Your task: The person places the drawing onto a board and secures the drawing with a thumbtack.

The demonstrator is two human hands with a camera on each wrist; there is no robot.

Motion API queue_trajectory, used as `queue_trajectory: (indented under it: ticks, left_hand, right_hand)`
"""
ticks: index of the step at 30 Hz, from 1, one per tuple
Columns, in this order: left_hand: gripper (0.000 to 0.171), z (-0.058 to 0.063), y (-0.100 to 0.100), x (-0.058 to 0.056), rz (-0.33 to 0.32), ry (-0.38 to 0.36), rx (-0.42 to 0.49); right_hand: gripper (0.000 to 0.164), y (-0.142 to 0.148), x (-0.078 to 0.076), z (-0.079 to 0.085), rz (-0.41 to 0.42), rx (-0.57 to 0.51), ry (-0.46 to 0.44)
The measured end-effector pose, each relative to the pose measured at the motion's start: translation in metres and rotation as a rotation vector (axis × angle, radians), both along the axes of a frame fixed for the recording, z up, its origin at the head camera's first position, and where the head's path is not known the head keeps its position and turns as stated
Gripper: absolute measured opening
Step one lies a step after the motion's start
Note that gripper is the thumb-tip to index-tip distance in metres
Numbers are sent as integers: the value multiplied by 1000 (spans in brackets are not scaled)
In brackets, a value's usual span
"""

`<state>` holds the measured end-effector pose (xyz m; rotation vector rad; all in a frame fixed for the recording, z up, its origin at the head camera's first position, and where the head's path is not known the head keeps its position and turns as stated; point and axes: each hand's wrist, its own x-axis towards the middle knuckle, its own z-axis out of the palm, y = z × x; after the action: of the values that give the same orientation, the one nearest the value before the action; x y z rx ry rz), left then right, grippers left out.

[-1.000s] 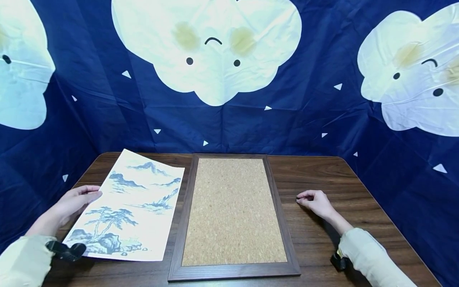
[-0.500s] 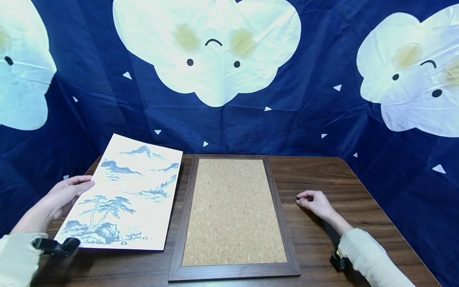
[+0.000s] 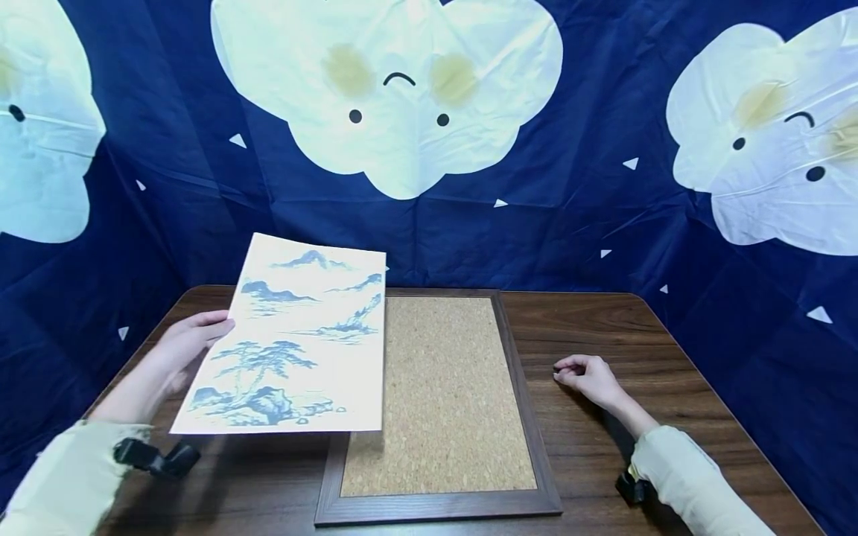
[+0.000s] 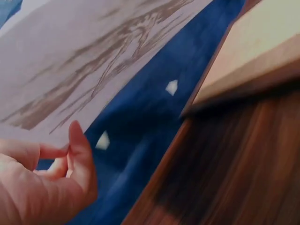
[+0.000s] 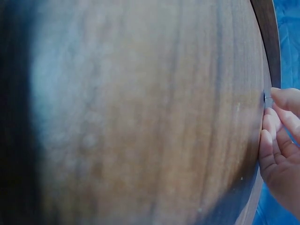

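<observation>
With thumb and fingers my left hand (image 3: 184,348) pinches the left edge of a paper sheet (image 3: 315,320) printed with a blue landscape of mountains, pines and rocks. The sheet is raised and overlaps the left part of a framed cork board (image 3: 456,394), hiding its upper left corner and much of its left side. To the right of the board, my right hand (image 3: 591,381) rests low at the tabletop. Between its thumb and index finger is a small dark-headed pushpin (image 5: 266,98), mostly covered by the fingertips.
The board lies on a dark wood-grain table (image 3: 603,320) with rounded far corners. A blue curtain (image 3: 415,231) with white clouds surrounds the table at the back and both sides. Black straps with small cameras sit on both wrists.
The left hand first lifted the sheet up and slightly left, then carried it right until it overlapped the cork board. My right hand has stayed in place.
</observation>
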<state>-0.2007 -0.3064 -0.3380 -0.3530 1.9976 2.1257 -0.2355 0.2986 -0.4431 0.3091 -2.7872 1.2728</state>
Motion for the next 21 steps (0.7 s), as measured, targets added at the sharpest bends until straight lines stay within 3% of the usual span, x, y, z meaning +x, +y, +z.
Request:
queue_trajectory:
  ticks: [6,11,14,21]
  left_hand:
    - [18,0,58,1,-15,22,71]
    - [37,-4,103,1,11,50,46]
    - [43,-11,125,0,26,68,47]
    - [32,-35,160,-4,49,67,66]
  right_hand:
    - [17,0,-1,-1,9,-16,-2]
    - [18,0,0,0,16,-24,-5]
    - [18,0,0,0,15,-21,-8]
    - [18,0,1,1,9,-4,-12]
